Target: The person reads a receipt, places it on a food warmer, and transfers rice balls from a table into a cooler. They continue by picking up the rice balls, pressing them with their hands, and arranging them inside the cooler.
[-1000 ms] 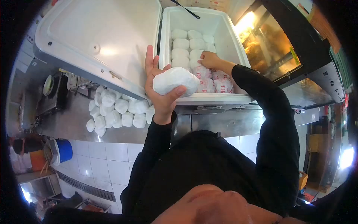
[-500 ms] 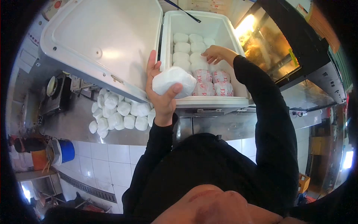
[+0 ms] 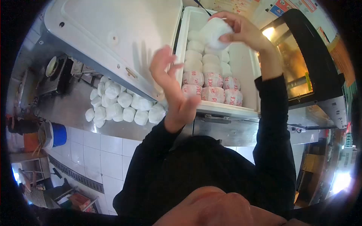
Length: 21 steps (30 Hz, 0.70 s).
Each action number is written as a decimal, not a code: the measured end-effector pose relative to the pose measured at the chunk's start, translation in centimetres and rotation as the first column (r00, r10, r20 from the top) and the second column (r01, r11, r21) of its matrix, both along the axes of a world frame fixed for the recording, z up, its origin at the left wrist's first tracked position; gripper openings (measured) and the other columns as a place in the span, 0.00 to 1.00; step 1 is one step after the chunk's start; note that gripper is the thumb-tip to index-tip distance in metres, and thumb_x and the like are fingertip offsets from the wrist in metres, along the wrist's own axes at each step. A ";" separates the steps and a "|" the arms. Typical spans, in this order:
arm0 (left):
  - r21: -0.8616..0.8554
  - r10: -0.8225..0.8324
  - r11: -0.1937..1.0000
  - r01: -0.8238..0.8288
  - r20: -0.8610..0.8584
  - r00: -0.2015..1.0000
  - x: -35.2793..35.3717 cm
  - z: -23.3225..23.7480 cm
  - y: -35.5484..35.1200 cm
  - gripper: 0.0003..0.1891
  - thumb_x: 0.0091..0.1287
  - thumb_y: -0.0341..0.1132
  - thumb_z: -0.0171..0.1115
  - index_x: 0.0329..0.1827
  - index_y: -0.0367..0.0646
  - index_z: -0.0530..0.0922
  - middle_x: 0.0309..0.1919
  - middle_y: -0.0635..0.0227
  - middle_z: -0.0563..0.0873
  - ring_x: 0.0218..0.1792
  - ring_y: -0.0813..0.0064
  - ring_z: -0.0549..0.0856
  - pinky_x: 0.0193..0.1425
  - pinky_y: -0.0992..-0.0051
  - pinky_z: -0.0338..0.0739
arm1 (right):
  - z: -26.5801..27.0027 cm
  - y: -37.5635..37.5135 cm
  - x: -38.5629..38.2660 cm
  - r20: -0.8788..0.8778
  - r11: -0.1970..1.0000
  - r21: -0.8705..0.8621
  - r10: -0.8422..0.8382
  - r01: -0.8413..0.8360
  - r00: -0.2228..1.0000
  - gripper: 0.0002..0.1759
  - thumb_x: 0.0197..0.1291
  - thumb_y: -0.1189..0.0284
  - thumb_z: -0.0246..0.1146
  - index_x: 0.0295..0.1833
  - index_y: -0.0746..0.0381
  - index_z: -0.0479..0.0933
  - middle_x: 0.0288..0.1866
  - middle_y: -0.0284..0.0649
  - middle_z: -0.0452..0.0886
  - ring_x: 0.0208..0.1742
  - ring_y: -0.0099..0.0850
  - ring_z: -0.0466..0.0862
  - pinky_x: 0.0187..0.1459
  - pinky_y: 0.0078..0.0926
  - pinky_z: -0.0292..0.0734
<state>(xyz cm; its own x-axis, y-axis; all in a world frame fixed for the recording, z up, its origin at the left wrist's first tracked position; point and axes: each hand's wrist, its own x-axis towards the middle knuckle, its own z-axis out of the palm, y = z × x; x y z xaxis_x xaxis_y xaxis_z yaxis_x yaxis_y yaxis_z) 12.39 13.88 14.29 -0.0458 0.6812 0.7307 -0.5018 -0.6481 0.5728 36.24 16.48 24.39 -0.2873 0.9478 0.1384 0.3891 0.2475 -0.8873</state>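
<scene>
My right hand (image 3: 241,32) grips a white paper-wrapped bundle (image 3: 215,34), slightly blurred, over the far end of a white cooler box (image 3: 245,75). Just left of the box's near end, my left hand (image 3: 171,86) is raised with its fingers apart and nothing in it. Inside the box lie rows of plain white wrapped bundles (image 3: 194,56). Nearest me in the box are wrapped bundles with red "RICE" print (image 3: 213,94). The bundle in my right hand hides part of the far rows.
The cooler's lid (image 3: 113,37) lies open to the left. Below it, several white wrapped bundles (image 3: 113,101) are heaped on a steel counter (image 3: 75,116). A lit glass-fronted cabinet (image 3: 298,64) stands right of the box. A blue bucket (image 3: 59,134) is at the left.
My left hand has let go of its white wrapped bundle and opened. My right hand, formerly low in the box, is now higher and farther back, holding a white wrapped bundle. The view has shifted.
</scene>
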 end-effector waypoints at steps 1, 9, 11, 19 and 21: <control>0.116 -0.090 0.989 0.093 -0.033 0.995 -1.5 -0.4 -0.3 0.42 0.58 0.62 0.65 0.63 0.36 0.65 0.60 0.53 0.70 0.61 0.58 0.70 0.63 0.61 0.64 | 0.2 1.3 1.7 0.184 0.998 0.001 -0.068 0.069 0.981 0.34 0.48 0.70 0.73 0.62 0.62 0.71 0.53 0.35 0.79 0.56 0.26 0.79 0.57 0.26 0.74; -0.279 -0.743 0.666 0.692 -0.330 0.582 -15.9 -7.6 -0.2 0.29 0.58 0.59 0.68 0.45 0.38 0.80 0.50 0.57 0.81 0.47 0.63 0.81 0.54 0.66 0.73 | -14.3 12.9 17.0 0.826 0.880 -0.153 -0.135 0.449 0.547 0.39 0.38 0.63 0.76 0.61 0.55 0.75 0.57 0.46 0.79 0.53 0.41 0.80 0.52 0.38 0.77; -0.420 -0.484 0.836 0.354 -0.261 0.835 -18.8 -10.2 -0.7 0.30 0.59 0.59 0.66 0.46 0.38 0.78 0.49 0.59 0.81 0.47 0.66 0.81 0.54 0.68 0.73 | -19.8 14.9 21.7 0.868 0.917 -0.096 -0.113 0.388 0.483 0.37 0.41 0.60 0.75 0.61 0.56 0.75 0.61 0.47 0.76 0.56 0.45 0.79 0.57 0.37 0.75; -0.730 0.310 0.587 -0.350 -0.196 0.930 -26.4 -17.9 2.3 0.20 0.71 0.49 0.56 0.52 0.40 0.74 0.43 0.65 0.79 0.42 0.73 0.79 0.48 0.74 0.75 | -22.6 14.0 18.5 0.881 0.945 0.159 -0.266 0.284 0.391 0.10 0.38 0.78 0.66 0.31 0.62 0.75 0.31 0.46 0.82 0.37 0.47 0.82 0.42 0.40 0.77; -0.651 0.329 0.550 -0.523 -0.407 0.852 -25.8 -19.5 5.3 0.19 0.70 0.45 0.58 0.54 0.40 0.74 0.43 0.64 0.81 0.43 0.72 0.80 0.47 0.75 0.75 | -23.9 14.2 19.1 0.909 0.970 0.139 -0.205 0.198 0.363 0.10 0.39 0.75 0.68 0.30 0.61 0.76 0.34 0.47 0.79 0.40 0.51 0.79 0.41 0.42 0.76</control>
<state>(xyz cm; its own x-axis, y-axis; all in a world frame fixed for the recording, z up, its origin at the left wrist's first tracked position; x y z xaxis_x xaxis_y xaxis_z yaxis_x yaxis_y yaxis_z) -13.41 19.14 -5.17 -0.3885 0.9204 0.0431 -0.0832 -0.0816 0.9932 55.35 30.67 0.49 -0.0427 0.9963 -0.0745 0.9982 0.0457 0.0394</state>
